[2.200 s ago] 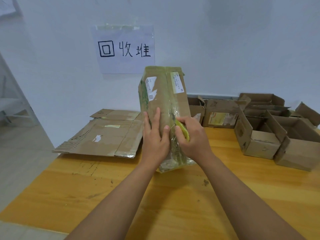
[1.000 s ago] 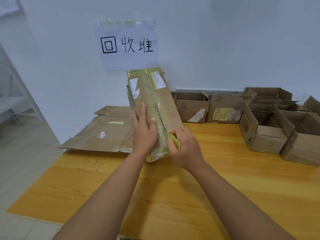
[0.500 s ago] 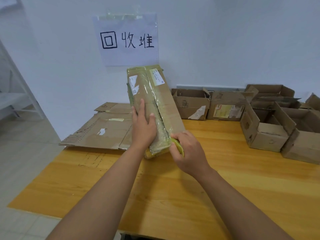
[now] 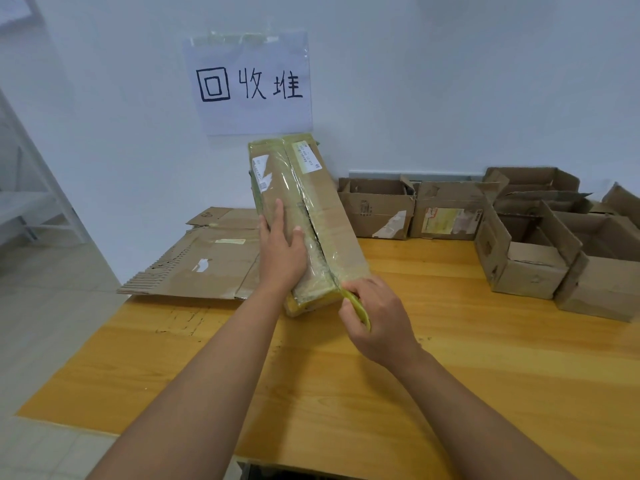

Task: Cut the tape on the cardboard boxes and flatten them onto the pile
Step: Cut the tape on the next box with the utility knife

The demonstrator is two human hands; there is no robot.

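From the head camera, you have a long taped box (image 4: 304, 216) standing tilted on the wooden worktop (image 4: 450, 375), its top end leaning away toward 12 o'clock and its bottom end resting on the wood near the middle of the view. Glossy tape wraps the box, and a dark slit runs down its seam from about halfway to the bottom corner.

Your left hand (image 4: 282, 252) lies flat against the left face of the box, fingers (image 4: 278, 211) straight and pointing up toward 12 o'clock, pressing the cardboard.

Your right hand (image 4: 375, 320) sits at 5 o'clock of the box, just at its lower corner, with its fingers curled tightly round a yellow-green cutter (image 4: 358, 308). The tip of the cutter meets the bottom end of the slit; the blade itself is too small to make out.

At 9 o'clock of the box, the pile of flattened cardboard (image 4: 204, 268) lies on the left end of the worktop, touching the wall side and overhanging the left edge.

From 2 to 3 o'clock, several open boxes (image 4: 519, 258) stand along the wall and down the right side, some touching one another, well apart from your hands.

On the wall at 12 o'clock, a paper sign (image 4: 251, 84) with three handwritten characters hangs above the box.
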